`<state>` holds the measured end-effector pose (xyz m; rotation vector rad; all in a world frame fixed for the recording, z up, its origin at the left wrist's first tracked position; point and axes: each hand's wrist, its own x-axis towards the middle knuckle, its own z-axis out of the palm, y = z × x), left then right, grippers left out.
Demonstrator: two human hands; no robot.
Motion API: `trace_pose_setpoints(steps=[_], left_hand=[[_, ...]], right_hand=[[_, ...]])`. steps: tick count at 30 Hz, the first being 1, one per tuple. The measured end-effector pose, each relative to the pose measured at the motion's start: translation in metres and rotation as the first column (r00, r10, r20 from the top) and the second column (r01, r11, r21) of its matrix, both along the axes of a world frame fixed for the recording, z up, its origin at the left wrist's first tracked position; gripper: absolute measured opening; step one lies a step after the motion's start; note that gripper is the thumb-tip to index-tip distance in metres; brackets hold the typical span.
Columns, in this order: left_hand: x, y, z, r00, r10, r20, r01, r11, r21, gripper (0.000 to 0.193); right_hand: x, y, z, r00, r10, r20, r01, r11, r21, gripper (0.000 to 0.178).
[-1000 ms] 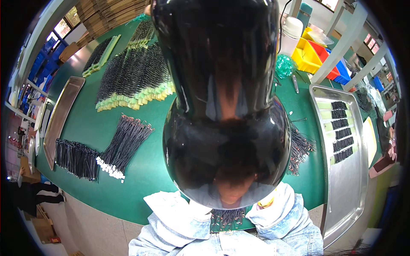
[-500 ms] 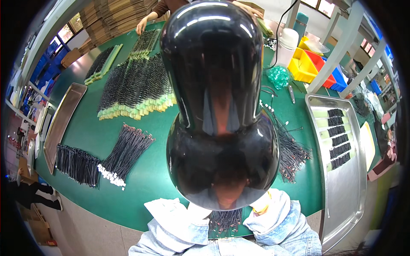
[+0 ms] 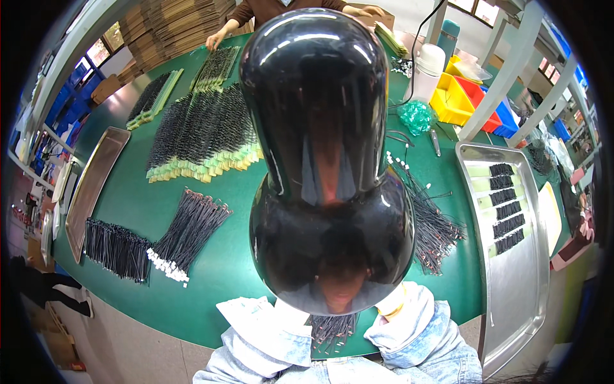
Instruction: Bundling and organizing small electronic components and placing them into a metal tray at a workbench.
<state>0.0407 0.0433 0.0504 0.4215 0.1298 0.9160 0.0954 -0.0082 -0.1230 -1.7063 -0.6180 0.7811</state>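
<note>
A large glossy black rounded hood (image 3: 320,160) fills the middle of the view and hides most of what is beneath it. From the lower edge my two denim-sleeved forearms reach in under it. Just the wrist of my left hand (image 3: 291,315) and the wrist of my right hand (image 3: 393,302), with a yellow band, show below its rim. Fingers of both hands are out of sight, so what they hold is hidden. Between my wrists lies a bunch of thin black wires (image 3: 334,333) with coppery ends, at the table's near edge.
On the green table (image 3: 211,275) lie black cable bundles (image 3: 192,224) at left, rows of black coils on pale strips (image 3: 204,128) behind, and loose wires (image 3: 438,237) at right. A metal tray (image 3: 515,288) stands right, another (image 3: 96,185) left. Across the table a person's hand (image 3: 217,40) touches strips.
The view has shifted slightly, with the black hood a little lower. More of the person across the table shows, one hand still at the strips. My forearms stay nearly in place.
</note>
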Motion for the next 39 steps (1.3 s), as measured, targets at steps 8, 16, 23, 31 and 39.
trace_pose_setpoints(steps=[8,16,23,31,39], left_hand=[[-0.006,-0.004,-0.009,0.997,-0.019,-0.068,0.020,0.999,0.026,0.049],[-0.004,-0.006,-0.020,0.992,-0.049,-0.114,0.054,0.997,0.047,0.048],[-0.003,-0.005,-0.027,0.988,-0.061,-0.144,0.072,0.995,0.075,0.047],[-0.002,-0.003,-0.036,0.982,-0.071,-0.176,0.091,0.990,0.109,0.046],[-0.004,-0.004,-0.045,0.970,-0.074,-0.231,0.107,0.985,0.132,0.045]], right_hand=[[0.044,-0.025,0.023,0.785,0.588,-0.196,-0.532,0.802,0.272,0.029],[0.034,-0.015,0.049,0.772,0.437,-0.461,-0.340,0.898,0.281,0.021],[0.051,-0.018,0.093,0.714,0.546,-0.437,-0.399,0.832,0.386,0.018],[0.023,-0.011,0.048,0.958,0.247,-0.143,-0.189,0.925,0.329,0.016],[0.054,-0.018,0.126,0.719,0.532,-0.447,-0.354,0.834,0.424,0.016]])
